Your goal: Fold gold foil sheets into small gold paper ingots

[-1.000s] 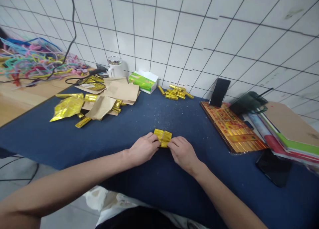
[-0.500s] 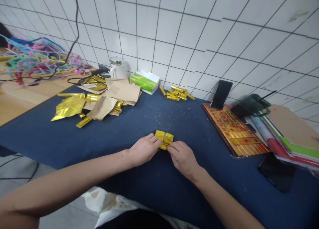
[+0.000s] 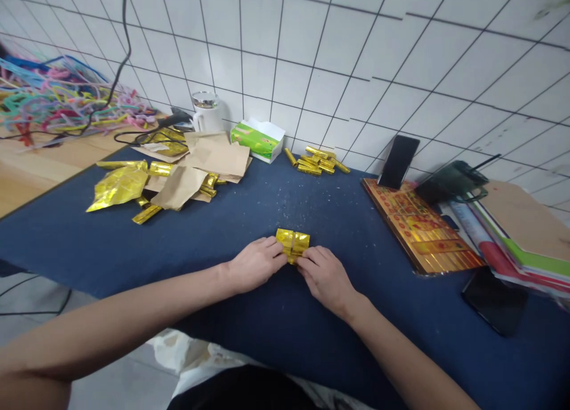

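A small piece of gold foil paper (image 3: 293, 241) lies on the dark blue cloth in front of me, with a narrow brownish strip down its middle. My left hand (image 3: 260, 261) grips its lower left edge, fingers pressed together. On the lower right edge, the fingers of my right hand (image 3: 324, 276) are closed as well. The foil's near edge is partly hidden under my fingertips. Beyond it, near the wall, rests a pile of gold foil rolls (image 3: 317, 161).
Brown paper sheets (image 3: 218, 154) and crumpled gold foil (image 3: 118, 187) lie at the left, near a green tissue pack (image 3: 257, 139) and a white mug (image 3: 207, 113). A leaning phone (image 3: 399, 162), a patterned red-gold stack (image 3: 423, 229) and another dark phone (image 3: 495, 300) are at the right.
The foil's lower part looks more folded in under my fingers, and my right hand has come slightly closer to my left. The view has shifted a little.
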Available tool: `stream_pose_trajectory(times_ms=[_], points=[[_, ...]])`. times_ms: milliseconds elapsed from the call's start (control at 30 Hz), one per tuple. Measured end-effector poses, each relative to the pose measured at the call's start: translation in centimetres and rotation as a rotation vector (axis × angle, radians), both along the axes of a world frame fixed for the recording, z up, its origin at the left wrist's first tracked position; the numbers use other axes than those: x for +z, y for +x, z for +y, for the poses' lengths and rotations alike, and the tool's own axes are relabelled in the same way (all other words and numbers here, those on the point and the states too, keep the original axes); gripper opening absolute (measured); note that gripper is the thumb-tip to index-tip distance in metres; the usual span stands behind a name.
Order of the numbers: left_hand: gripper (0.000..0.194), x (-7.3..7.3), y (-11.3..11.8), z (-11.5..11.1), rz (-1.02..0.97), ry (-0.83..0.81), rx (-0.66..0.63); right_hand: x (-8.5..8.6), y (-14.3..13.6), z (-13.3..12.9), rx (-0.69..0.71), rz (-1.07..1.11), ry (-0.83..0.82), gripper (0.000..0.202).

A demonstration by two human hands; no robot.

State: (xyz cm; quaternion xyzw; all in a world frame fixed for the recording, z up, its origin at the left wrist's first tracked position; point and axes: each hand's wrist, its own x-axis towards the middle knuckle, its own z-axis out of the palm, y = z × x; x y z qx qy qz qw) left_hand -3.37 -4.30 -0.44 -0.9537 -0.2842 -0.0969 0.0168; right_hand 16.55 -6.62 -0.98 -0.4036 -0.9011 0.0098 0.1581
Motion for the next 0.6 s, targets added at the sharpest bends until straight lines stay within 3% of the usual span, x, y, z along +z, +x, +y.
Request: stream_pose_trajectory(times_ms=[133, 300, 600], points=[[0.017, 0.19, -0.03, -0.02, 0.012, 0.037, -0.049, -0.07, -0.17, 0.16, -0.015, 0.003, 0.028, 0.021], [0.02, -0.3, -0.08, 0.08, -0.037, -0.005, -0.008, -0.22, -0.3, 0.23, -0.061, 0.077, -0.027, 0.021], [0.02, 0.32, 0.02, 0.85, -0.207, -0.31, 0.121, 0.34, -0.28, 0.85, -0.12, 0.151, -0.153, 0.014]])
